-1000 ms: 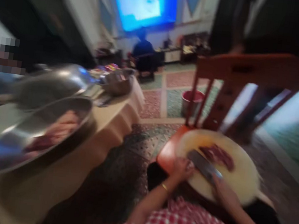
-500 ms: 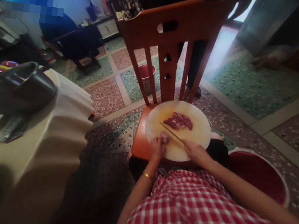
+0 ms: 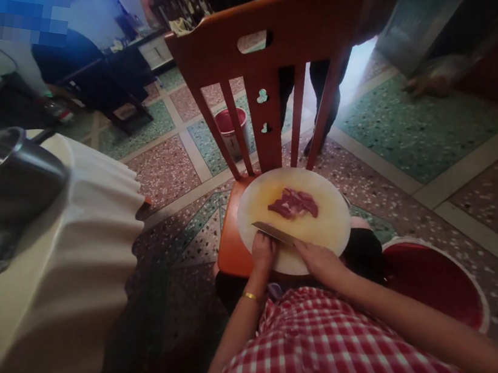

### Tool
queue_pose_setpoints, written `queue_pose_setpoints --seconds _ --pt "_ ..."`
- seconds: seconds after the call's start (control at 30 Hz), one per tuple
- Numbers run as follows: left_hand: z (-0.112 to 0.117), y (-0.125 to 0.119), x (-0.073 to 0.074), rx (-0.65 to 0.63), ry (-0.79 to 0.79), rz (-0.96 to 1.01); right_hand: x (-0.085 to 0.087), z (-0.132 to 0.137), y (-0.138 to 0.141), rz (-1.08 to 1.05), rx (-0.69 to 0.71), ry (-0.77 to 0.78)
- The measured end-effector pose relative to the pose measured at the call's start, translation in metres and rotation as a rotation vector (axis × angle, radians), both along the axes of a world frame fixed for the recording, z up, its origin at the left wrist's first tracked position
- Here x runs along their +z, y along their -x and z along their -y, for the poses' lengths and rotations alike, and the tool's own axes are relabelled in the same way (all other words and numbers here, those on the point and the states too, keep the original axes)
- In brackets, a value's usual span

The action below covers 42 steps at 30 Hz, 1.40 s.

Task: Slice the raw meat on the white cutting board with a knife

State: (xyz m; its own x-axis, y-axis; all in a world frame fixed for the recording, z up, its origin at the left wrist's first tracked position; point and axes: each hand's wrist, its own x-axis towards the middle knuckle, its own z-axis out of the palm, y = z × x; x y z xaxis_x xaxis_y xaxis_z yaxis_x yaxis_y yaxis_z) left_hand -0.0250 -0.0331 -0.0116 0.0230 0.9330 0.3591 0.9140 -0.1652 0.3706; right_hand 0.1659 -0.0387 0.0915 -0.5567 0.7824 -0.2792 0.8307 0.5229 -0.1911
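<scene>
**Gripped in the right hand: a knife; lying beyond the blade: meat**

Fingers. Right: clenched round the handle, mostly covering it. Left hand: curled close against the near side of the blade, above the near-left part of the round board. Impossible to confirm whether anything is pinched beneath those fingers.

Location. Knife: held over the board, starting at the right fingers and passing just beyond the left fingertips. Meat: resting on the board, past both sets of fingers, on the far side of the blade and apart from it. Board: set over the chair, reaching out on both sides of the fingers.

Handling, as judged. Knife: likely stiff and manageable one-handed, perhaps slick if wet; best taken by the handle, with left fingertips kept tucked back from the blade. Meat: probably soft, limp and slippery, light enough for one hand; best pressed from above with bent fingers or lifted at an end. Too small to establish whether one piece or several.

Orientation. Knife: points leftward from the right fingers and slightly away from the body, tip a little past the left fingers. Meat: spreads longest from left to right ahead of the fingers, roughly crosswise, with no clear leading end.
</scene>
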Motion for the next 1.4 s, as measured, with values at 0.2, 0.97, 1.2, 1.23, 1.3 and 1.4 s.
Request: queue_pose_setpoints --seconds 0.2,0.97,1.2,1.23,1.3,1.4 --pt "0.002 -0.001 0.001 0.019 0.031 -0.033 0.002 -0.01 0.012 -0.003 0.017 0.056" --pt "-0.003 -0.007 0.015 -0.015 -0.01 0.032 -0.015 -0.025 -0.026 0.012 -0.148 0.112" --pt "-0.002 -0.003 0.014 -0.039 0.023 0.064 -0.007 -0.022 0.005 -0.037 -0.052 0.062" --pt "-0.002 -0.003 0.012 -0.045 0.022 0.07 -0.007 -0.022 0.009 -0.039 -0.045 0.058" --pt "-0.002 -0.001 0.009 -0.049 0.016 0.081 -0.006 -0.026 0.018 -0.054 -0.037 0.063" --pt "-0.002 0.0 0.005 -0.052 0.022 0.08 -0.003 -0.039 0.04 -0.124 -0.003 0.081"
